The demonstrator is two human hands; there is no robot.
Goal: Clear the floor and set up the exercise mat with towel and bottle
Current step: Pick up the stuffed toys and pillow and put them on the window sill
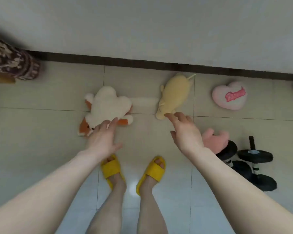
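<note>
Both hands down at two plush toys on the tile floor, mid-frame.

White plush toy [108, 105] with orange paws lies left of centre, long axis running lower left to upper right; left hand [102, 137] has fingers spread open, tips on its lower edge, no grip. Yellow plush toy [173, 95] lies right of centre, long axis slanting from its tail at upper right to its head at lower left; right hand [187, 130] is open, fingertip touching the head end. Heart pillow [230, 96] sits further right, near the wall. Pink plush [215, 139] and dumbbells [250, 164] at lower right. Yellow slippers [112, 169] bottom centre.
</note>
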